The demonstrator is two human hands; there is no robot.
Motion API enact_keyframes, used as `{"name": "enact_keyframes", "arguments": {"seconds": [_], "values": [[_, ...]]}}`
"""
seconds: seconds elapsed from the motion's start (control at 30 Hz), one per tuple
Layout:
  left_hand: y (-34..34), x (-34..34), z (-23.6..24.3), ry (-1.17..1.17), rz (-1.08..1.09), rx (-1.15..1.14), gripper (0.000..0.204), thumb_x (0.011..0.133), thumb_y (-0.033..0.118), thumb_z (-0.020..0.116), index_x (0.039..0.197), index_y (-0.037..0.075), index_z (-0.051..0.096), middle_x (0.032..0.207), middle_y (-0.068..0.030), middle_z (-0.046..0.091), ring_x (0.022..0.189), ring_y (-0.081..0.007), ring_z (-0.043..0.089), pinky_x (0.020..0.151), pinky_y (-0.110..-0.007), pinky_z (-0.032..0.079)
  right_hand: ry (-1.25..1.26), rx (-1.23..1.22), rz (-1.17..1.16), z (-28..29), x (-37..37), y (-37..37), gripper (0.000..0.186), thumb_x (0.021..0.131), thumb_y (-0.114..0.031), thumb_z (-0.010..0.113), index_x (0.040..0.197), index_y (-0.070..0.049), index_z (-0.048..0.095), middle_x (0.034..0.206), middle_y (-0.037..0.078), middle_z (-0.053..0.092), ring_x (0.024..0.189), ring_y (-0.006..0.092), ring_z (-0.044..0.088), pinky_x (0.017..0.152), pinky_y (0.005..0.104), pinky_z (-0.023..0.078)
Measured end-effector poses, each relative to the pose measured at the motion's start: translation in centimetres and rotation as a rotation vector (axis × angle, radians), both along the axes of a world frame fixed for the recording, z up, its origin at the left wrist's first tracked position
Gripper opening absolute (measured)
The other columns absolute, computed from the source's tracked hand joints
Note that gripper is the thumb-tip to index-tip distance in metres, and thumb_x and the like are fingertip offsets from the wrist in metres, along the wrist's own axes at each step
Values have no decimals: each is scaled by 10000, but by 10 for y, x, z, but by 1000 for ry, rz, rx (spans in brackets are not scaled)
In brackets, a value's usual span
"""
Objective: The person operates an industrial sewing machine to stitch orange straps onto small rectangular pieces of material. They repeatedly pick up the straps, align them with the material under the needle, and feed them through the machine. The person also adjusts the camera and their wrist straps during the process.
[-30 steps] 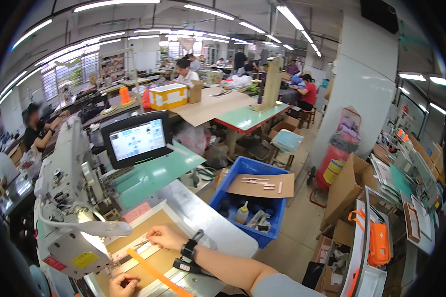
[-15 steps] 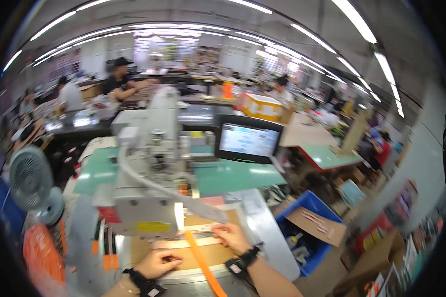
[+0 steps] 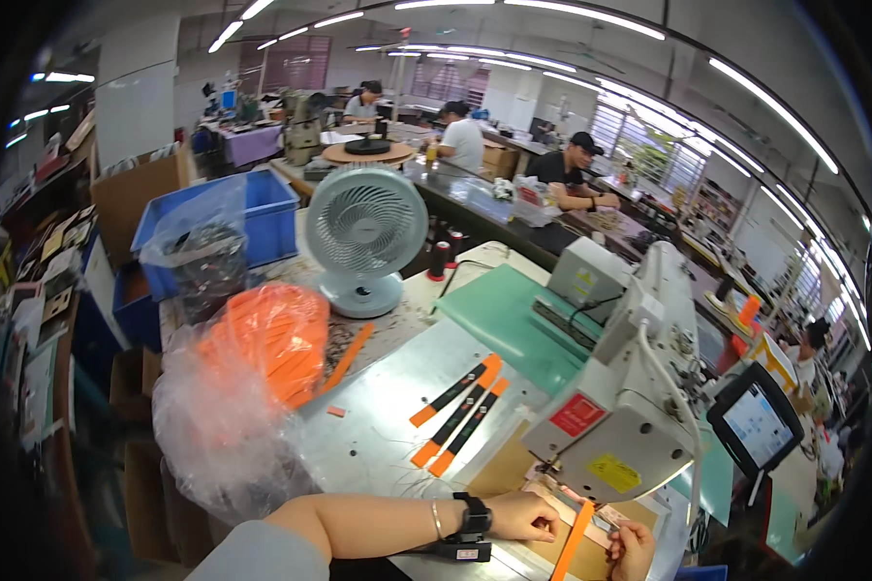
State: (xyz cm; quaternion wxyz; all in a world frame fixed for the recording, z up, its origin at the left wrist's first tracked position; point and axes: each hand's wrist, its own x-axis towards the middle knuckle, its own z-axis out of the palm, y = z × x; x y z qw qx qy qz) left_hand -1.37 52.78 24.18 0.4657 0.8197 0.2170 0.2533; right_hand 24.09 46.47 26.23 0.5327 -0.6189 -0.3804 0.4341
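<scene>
My left hand (image 3: 523, 516) rests at the tan template board (image 3: 499, 472) under the sewing machine (image 3: 606, 426), its fingers curled in and nothing showing in them. To its right, an orange strap (image 3: 574, 542) runs from under the machine head toward me. Beyond the strap, my right hand (image 3: 632, 550) has its fingers bent in by the board's edge. Whatever its fingertips may hold is hidden. Several black-and-orange straps (image 3: 460, 416) lie on the metal plate (image 3: 358, 426) left of the machine.
A clear bag of orange straps (image 3: 276, 339) lies at the left, in front of a grey fan (image 3: 366, 228). Behind it stands a blue crate (image 3: 271, 218). A screen (image 3: 756, 421) is mounted right of the machine. A person in black (image 3: 564, 174) sits farther back.
My view has swung left, so the machine and both hands now appear farther right and lower. The bag, fan and loose straps show more fully. The hands stay beside the orange strap.
</scene>
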Motion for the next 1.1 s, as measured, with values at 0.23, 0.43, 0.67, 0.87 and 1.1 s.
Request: {"name": "enact_keyframes", "arguments": {"seconds": [0.23, 0.43, 0.67, 0.87, 1.1], "values": [[-1, 3, 7, -8, 10, 12, 164, 767, 226, 624, 811, 68, 624, 687, -68, 612, 640, -177, 588, 584, -307, 442, 4, 45, 12, -13, 16, 0, 159, 844, -74, 538, 976, 10, 568, 657, 32, 561, 438, 56, 418, 391, 169, 324], [6, 8, 0, 3, -114, -89, 169, 809, 183, 581, 853, 23, 615, 712, -44, 591, 670, -92, 531, 607, -268, 426, -29, 93, 57, -8, 9, 1, 132, 845, -166, 554, 795, -43, 557, 538, -4, 474, 368, 57, 351, 343, 202, 253], [3, -4, 13, 61, -25, -214, 141, 813, 121, 607, 903, 15, 630, 747, -5, 580, 665, -69, 517, 610, -214, 428, 83, 135, -2, -1, 10, -2, 162, 859, -102, 536, 968, 10, 577, 729, 29, 592, 511, 41, 465, 435, 158, 341], [3, 2, 12, 53, -17, -203, 154, 797, 141, 616, 872, 8, 634, 724, -38, 615, 668, -85, 554, 640, -225, 451, -11, 78, -22, 18, 10, -37, 161, 879, -94, 498, 978, 1, 584, 746, 19, 593, 542, 27, 479, 456, 145, 360], [-2, 6, 15, 55, -5, -253, 159, 799, 136, 617, 867, -7, 628, 728, -13, 598, 659, -70, 529, 624, -219, 443, 75, 18, -62, -1, 6, -50, 155, 875, -97, 498, 966, -20, 598, 704, -2, 576, 520, 14, 461, 446, 142, 354]]}}
